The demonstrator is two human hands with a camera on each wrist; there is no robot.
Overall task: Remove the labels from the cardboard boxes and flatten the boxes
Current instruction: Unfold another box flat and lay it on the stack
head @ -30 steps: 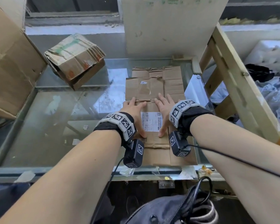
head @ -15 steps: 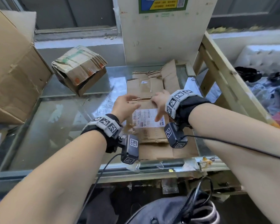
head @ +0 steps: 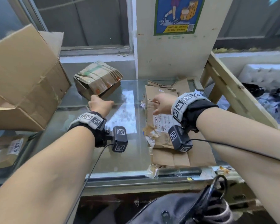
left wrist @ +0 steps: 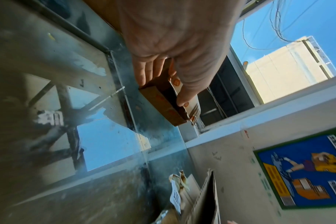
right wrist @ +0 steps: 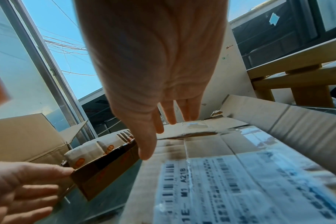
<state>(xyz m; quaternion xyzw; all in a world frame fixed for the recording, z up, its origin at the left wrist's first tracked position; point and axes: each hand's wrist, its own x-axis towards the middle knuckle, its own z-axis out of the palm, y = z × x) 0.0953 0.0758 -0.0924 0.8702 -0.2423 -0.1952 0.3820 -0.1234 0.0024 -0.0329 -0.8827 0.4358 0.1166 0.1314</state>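
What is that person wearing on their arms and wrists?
Both forearms are bare, with no sleeves. Each wrist carries a black band topped by grey blocks printed with black-and-white square codes. A small black camera box, also code-marked, hangs under each wrist, trailing a thin black cable.

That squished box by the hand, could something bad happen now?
Maybe. The left hand only touches the crumpled box at one corner with a fingertip, so it could slide away on the smooth glass table. The flattened cardboard reaches the table's front edge, so a bump from the right hand might knock it off.
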